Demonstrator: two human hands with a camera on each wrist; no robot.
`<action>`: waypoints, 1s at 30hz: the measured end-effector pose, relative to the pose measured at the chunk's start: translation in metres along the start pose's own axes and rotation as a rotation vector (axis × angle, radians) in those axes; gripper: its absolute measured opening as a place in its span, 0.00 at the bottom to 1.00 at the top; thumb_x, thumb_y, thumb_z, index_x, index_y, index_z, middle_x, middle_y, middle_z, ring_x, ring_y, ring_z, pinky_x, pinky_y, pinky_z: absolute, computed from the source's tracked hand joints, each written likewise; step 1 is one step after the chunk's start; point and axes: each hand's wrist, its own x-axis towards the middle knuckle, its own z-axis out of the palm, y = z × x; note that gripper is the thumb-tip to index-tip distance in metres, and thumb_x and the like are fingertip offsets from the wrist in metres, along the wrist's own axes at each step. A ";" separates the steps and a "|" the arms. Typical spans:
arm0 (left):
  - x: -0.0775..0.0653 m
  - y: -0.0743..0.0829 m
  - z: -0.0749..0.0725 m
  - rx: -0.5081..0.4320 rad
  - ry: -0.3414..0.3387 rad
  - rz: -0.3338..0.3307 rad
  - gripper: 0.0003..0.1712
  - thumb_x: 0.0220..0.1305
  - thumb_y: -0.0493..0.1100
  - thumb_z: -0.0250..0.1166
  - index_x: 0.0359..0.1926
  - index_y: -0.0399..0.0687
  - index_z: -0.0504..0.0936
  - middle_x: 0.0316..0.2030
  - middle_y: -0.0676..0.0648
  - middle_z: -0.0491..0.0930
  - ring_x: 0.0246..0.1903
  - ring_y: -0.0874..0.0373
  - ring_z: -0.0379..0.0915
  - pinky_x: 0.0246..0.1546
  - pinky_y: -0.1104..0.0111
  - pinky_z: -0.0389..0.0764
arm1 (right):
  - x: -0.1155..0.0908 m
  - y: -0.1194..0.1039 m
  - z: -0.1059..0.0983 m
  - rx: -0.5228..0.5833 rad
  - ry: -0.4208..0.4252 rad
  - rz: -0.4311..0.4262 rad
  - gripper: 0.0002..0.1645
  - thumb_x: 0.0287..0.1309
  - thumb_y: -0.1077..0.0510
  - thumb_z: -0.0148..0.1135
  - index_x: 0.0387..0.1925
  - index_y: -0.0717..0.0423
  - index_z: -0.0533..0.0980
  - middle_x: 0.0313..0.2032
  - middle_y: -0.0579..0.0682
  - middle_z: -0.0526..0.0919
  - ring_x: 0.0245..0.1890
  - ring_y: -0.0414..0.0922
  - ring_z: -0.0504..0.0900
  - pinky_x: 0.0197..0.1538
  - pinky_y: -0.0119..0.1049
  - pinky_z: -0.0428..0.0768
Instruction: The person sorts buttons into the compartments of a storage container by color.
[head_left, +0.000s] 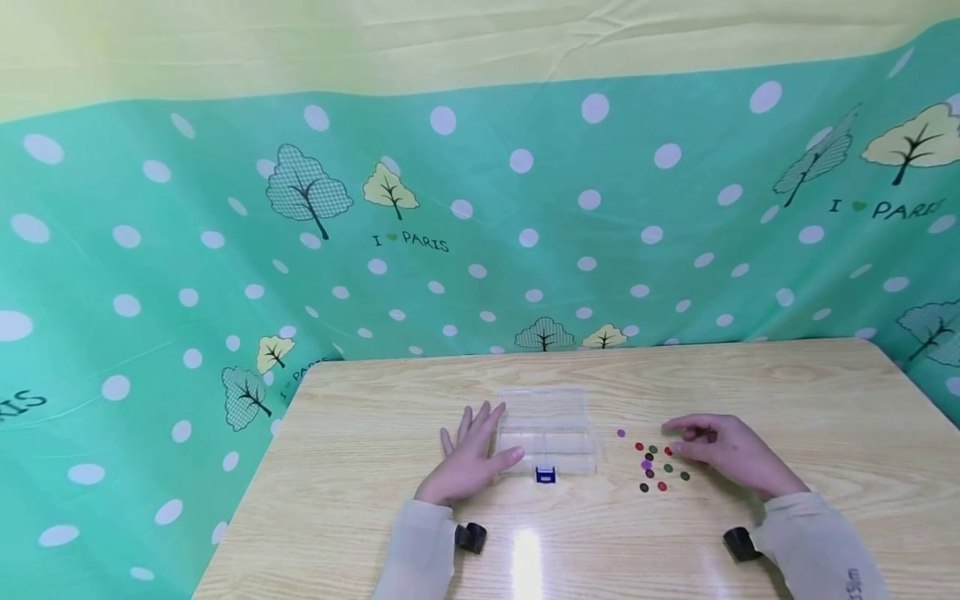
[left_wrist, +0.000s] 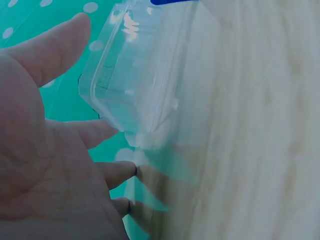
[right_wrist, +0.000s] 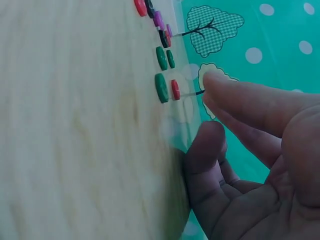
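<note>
**Small round red, green, purple and black discs (head_left: pixel 647 465) lie loose beside a clear plastic box (head_left: pixel 568 458) with its lid folded back**

The discs are scattered on the table to the right of the box, a few touching or nearly so, most a little apart. One purple disc lies nearest the box, towards the far side of the group. The right wrist view shows several green and red ones near the hand.

The right hand (head_left: pixel 731 450) is at the right edge of the group, thumb and index finger reaching towards a red disc, the other fingers bent. Nothing shows in its grasp, and thumb and fingertip stand apart.

The box has inner dividers and a dark blue latch (head_left: pixel 545 475) at its front; its transparent lid (head_left: pixel 542 408) lies on the far side. The left hand (head_left: pixel 471 462) is at the box's left end, fingers spread and clasping nothing; whether it touches the wall is hard to tell.

Each light sleeve has a black device near the wrist. The pale wood-grain table (head_left: pixel 337 467) meets a green cloth (head_left: pixel 525 200) with white dots and printed trees, with pale yellow cloth above.
</note>
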 end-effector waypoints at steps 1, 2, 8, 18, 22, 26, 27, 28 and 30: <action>0.000 -0.001 0.000 -0.005 0.000 0.004 0.49 0.69 0.66 0.57 0.80 0.49 0.50 0.79 0.37 0.39 0.76 0.35 0.20 0.62 0.32 0.13 | 0.000 0.000 0.000 -0.008 -0.003 0.002 0.26 0.57 0.53 0.73 0.54 0.61 0.81 0.41 0.53 0.78 0.36 0.45 0.74 0.35 0.32 0.78; 0.000 -0.001 0.000 -0.013 0.002 0.009 0.49 0.69 0.66 0.57 0.80 0.49 0.50 0.79 0.37 0.39 0.76 0.35 0.20 0.62 0.32 0.12 | 0.000 0.001 0.000 -0.017 -0.005 0.006 0.26 0.56 0.53 0.73 0.54 0.61 0.82 0.40 0.53 0.78 0.36 0.45 0.74 0.35 0.32 0.77; 0.000 -0.006 0.002 -0.059 0.004 0.019 0.47 0.70 0.63 0.58 0.80 0.48 0.50 0.79 0.40 0.40 0.76 0.37 0.17 0.61 0.35 0.09 | 0.001 0.001 0.001 -0.028 -0.020 0.032 0.24 0.54 0.54 0.75 0.51 0.60 0.83 0.38 0.52 0.77 0.35 0.45 0.72 0.35 0.32 0.75; 0.000 -0.006 0.002 -0.141 0.017 0.009 0.47 0.69 0.60 0.61 0.79 0.50 0.52 0.79 0.43 0.44 0.76 0.40 0.16 0.61 0.39 0.05 | 0.001 0.000 0.002 -0.040 -0.024 0.024 0.19 0.55 0.58 0.74 0.49 0.61 0.84 0.35 0.51 0.76 0.33 0.44 0.69 0.33 0.32 0.71; -0.001 -0.005 0.003 -0.129 0.024 0.006 0.47 0.68 0.61 0.61 0.79 0.50 0.52 0.79 0.43 0.45 0.76 0.40 0.17 0.61 0.40 0.05 | 0.001 -0.001 0.003 -0.071 -0.010 0.024 0.18 0.55 0.58 0.74 0.47 0.60 0.85 0.34 0.50 0.76 0.33 0.45 0.70 0.33 0.32 0.71; -0.001 -0.005 0.004 -0.123 0.022 0.005 0.47 0.69 0.60 0.61 0.79 0.50 0.52 0.79 0.43 0.44 0.76 0.40 0.16 0.61 0.39 0.05 | 0.002 -0.001 0.004 -0.099 0.003 0.027 0.16 0.54 0.58 0.74 0.45 0.58 0.86 0.34 0.50 0.76 0.33 0.45 0.70 0.33 0.33 0.71; -0.001 -0.005 0.004 -0.120 0.020 0.006 0.47 0.68 0.60 0.61 0.79 0.50 0.52 0.79 0.43 0.44 0.76 0.40 0.16 0.61 0.39 0.05 | 0.002 -0.001 0.004 -0.101 0.005 0.031 0.16 0.54 0.58 0.74 0.45 0.58 0.86 0.34 0.50 0.76 0.33 0.46 0.70 0.33 0.33 0.71; -0.001 -0.006 0.004 -0.115 0.016 0.009 0.47 0.68 0.61 0.61 0.79 0.50 0.52 0.79 0.43 0.43 0.76 0.40 0.15 0.61 0.39 0.05 | 0.002 -0.001 0.004 -0.104 0.006 0.032 0.15 0.54 0.58 0.74 0.45 0.58 0.86 0.34 0.50 0.76 0.34 0.46 0.70 0.33 0.33 0.71; -0.002 -0.006 0.005 -0.106 0.011 0.016 0.47 0.68 0.61 0.61 0.79 0.49 0.52 0.79 0.43 0.43 0.76 0.39 0.15 0.61 0.39 0.05 | 0.002 -0.001 0.004 -0.122 0.011 0.033 0.14 0.55 0.57 0.74 0.44 0.57 0.86 0.34 0.50 0.77 0.34 0.46 0.70 0.34 0.34 0.71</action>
